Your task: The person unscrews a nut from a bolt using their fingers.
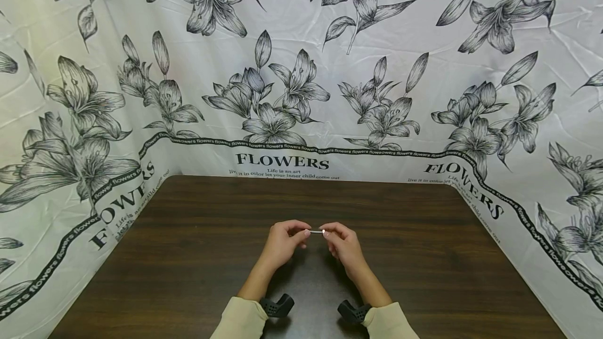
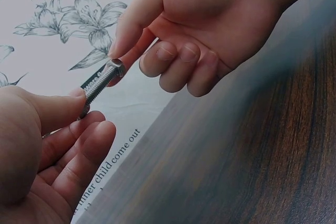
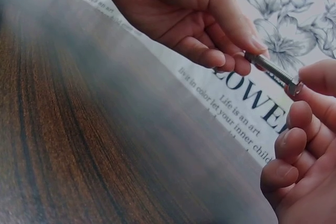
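Observation:
A small silver threaded bolt (image 1: pixel 316 232) is held level between both hands above the table. The left hand (image 1: pixel 281 243) pinches its plain end between thumb and fingertips. At the other end, the right hand (image 1: pixel 346 247) has thumb and index finger on the wider hexagonal end. Threads along the bolt (image 2: pixel 98 86) show in the left wrist view, in the gap between the two hands. From the right wrist, the bolt (image 3: pixel 274 68) slants down toward the right hand (image 3: pixel 310 150), whose other fingers are curled in. Fingertips hide part of each end.
A dark wood-grain table (image 1: pixel 212 255) lies beneath the hands. Behind it and along both sides hangs a white cloth (image 1: pixel 292 114) printed with black lilies and lettering. Each wrist wears a black strapped device, the left one (image 1: pixel 278 306) and the right one (image 1: pixel 353 311).

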Tool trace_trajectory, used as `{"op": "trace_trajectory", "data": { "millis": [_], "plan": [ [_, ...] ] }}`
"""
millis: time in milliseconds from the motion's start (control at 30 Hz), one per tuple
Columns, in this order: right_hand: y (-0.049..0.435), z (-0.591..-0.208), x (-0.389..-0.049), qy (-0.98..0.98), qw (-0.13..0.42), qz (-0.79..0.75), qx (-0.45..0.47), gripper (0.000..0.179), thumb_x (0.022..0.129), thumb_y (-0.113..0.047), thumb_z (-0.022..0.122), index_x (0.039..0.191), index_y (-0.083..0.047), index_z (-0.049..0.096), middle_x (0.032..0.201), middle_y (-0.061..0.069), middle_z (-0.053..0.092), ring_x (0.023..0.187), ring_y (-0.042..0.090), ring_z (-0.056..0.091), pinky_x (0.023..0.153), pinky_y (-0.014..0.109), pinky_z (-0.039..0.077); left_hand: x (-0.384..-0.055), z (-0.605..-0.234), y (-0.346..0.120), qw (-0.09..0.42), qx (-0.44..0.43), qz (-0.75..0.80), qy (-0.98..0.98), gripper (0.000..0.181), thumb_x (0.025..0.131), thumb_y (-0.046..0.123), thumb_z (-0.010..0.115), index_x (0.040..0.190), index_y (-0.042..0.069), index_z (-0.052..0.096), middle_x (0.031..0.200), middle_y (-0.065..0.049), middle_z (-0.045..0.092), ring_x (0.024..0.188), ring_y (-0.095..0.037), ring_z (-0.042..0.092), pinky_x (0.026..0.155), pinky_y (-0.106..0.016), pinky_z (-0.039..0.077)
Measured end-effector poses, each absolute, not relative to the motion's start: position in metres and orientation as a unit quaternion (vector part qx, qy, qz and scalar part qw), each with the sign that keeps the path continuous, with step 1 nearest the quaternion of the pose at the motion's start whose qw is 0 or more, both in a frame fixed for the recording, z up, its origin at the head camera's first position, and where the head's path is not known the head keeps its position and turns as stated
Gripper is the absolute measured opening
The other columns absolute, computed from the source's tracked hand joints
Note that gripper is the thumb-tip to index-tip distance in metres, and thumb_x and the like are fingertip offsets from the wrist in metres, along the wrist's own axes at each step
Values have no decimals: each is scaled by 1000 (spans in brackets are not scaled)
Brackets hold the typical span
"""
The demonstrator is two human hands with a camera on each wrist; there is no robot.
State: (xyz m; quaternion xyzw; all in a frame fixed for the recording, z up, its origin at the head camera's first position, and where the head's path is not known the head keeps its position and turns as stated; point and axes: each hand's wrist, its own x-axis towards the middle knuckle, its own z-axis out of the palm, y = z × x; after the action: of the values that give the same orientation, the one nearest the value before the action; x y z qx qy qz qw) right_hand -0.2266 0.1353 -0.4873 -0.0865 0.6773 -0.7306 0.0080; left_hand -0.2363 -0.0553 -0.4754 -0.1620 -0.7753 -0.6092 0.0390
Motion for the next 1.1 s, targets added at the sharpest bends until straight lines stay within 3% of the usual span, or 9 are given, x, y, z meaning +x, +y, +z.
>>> {"op": "trace_trajectory", "data": {
  "millis": [233, 533, 767, 1100],
  "plan": [
    [133, -468, -216, 677, -5, -727, -115, 18, 93, 6, 57, 106, 17, 60, 60, 8, 46, 50, 12, 42, 44, 20, 35, -234, -473, -53, 40, -164, -613, -772, 10, 88, -5, 66, 97, -7, 70, 82, -24, 67, 61, -40, 65, 62, -59, 54],
    [134, -467, -215, 670, -1, -735, -108, 20, 94, 6, 55, 110, 16, 60, 60, 8, 46, 49, 13, 42, 44, 20, 34, -237, -479, -56, 42, -169, -611, -772, 11, 89, 4, 69, 98, -2, 72, 81, -10, 69, 57, -18, 66, 60, -47, 58],
    [134, -469, -216, 675, 16, -730, -102, 26, 97, -2, 54, 116, 16, 57, 61, 7, 47, 50, 12, 43, 44, 20, 34, -237, -479, -56, 40, -176, -614, -768, 15, 89, 5, 69, 99, -6, 71, 81, -8, 69, 57, -18, 66, 60, -46, 58],
    [133, -469, -217, 703, 58, -705, -80, 32, 101, -14, 52, 98, 18, 58, 59, 8, 48, 47, 13, 42, 43, 20, 33, -238, -480, -56, 39, -170, -608, -775, 13, 89, 5, 69, 99, -3, 72, 81, -8, 69, 58, -17, 66, 60, -47, 57]
  ]
}}
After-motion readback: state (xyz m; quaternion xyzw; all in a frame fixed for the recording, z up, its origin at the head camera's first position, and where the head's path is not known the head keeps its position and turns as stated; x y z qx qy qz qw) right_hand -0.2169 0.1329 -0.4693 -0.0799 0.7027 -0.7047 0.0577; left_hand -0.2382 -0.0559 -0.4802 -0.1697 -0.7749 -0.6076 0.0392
